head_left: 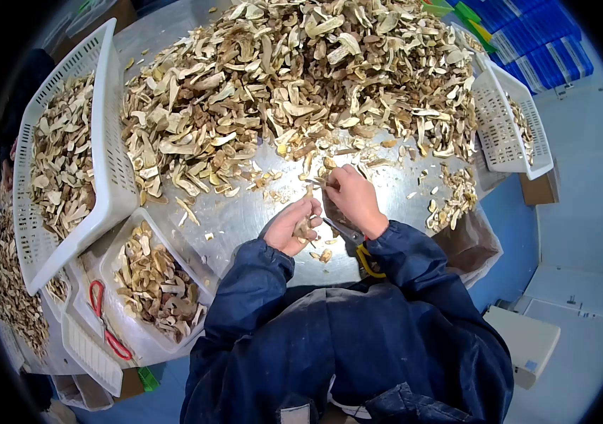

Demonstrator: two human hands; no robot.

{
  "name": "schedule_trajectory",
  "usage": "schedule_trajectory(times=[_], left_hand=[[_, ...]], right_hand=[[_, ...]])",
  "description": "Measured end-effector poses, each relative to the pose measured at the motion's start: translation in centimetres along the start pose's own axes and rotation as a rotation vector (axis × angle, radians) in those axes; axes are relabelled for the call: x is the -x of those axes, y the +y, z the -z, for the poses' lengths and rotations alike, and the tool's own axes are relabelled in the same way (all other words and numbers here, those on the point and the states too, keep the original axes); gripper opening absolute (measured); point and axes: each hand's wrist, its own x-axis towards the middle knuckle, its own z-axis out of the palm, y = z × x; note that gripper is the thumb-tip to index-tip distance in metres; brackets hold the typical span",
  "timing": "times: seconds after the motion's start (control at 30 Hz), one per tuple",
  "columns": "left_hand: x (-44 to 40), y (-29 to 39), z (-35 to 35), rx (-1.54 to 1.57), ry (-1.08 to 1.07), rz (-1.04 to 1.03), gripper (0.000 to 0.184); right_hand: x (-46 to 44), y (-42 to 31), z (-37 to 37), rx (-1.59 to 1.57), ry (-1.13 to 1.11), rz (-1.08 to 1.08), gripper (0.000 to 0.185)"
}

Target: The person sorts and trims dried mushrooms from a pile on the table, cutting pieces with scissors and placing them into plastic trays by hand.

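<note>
My left hand (pixel 296 225) is closed around dried mushroom slices (pixel 304 230), with one thin piece sticking up past the fingertips. Just to its right, my right hand (pixel 355 199) is closed in a pinch, and a thin pointed thing shows at its fingertips, too small to identify surely. Below my right wrist lie scissors with yellow handles (pixel 370 263), partly hidden by the sleeve. Small mushroom scraps (pixel 324 255) lie on the metal table (pixel 238 225) beneath my hands. A large heap of dried mushroom slices (pixel 301 78) rises beyond them.
At left, a white slotted basket (pixel 107 141) holds slices, beside a clear tray (pixel 174 339) of more slices. Red-handled scissors (pixel 103 321) lie near that tray. Another white basket (pixel 506 131) stands at right, above a lined bin (pixel 481 247). Blue crates (pixel 541 60) are stacked behind.
</note>
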Motion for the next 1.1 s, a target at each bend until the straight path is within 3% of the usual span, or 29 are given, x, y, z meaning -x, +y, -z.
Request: schedule_trajectory(times=[0.17,0.27,0.4,0.5,0.53,0.63,0.7,0.8,0.9,1.0,1.1], left_hand=[[0.6,0.2,-2.5,-0.288,0.126,-0.151,0.021],[0.4,-0.3,-2.3,-0.230,0.131,-0.214,0.020],[0.2,-0.2,-1.9,-0.286,0.157,-0.299,0.016],[0.2,-0.4,-2.0,-0.449,0.222,-0.342,0.014],[0.3,-0.3,-2.0,-0.533,0.224,-0.336,0.014],[0.4,-0.4,-3.0,-0.704,0.251,-0.301,0.021],[0.5,-0.5,-3.3,-0.668,0.268,-0.302,0.026],[0.5,0.0,-2.5,-0.569,0.216,-0.293,0.029],[0.4,-0.1,-2.6,-0.492,0.178,-0.284,0.030],[0.3,-0.2,-2.2,-0.452,0.158,-0.278,0.030],[0.2,-0.2,-1.9,-0.427,0.122,-0.280,0.031]], right_hand=[[1.4,-1.3,1.5,-0.057,0.110,0.118,0.012],[2.8,-2.0,1.6,-0.058,0.071,0.289,0.013],[3.4,-2.0,1.5,-0.482,0.028,0.039,0.025],[3.3,-1.1,2.1,-1.034,-0.259,-0.252,0.025],[3.3,-1.5,3.1,-1.096,-0.336,-0.350,0.022],[2.8,-1.1,3.4,-1.112,-0.372,-0.360,0.016],[1.7,0.8,3.6,-1.011,-0.263,-0.410,0.013],[-0.3,3.7,5.2,-0.817,-0.418,-0.293,0.020],[-2.7,4.7,4.7,-0.377,-0.133,-0.212,0.013],[-4.7,5.3,2.9,-0.097,0.036,0.099,0.011],[-5.4,4.6,1.1,0.187,0.031,0.196,0.011]])
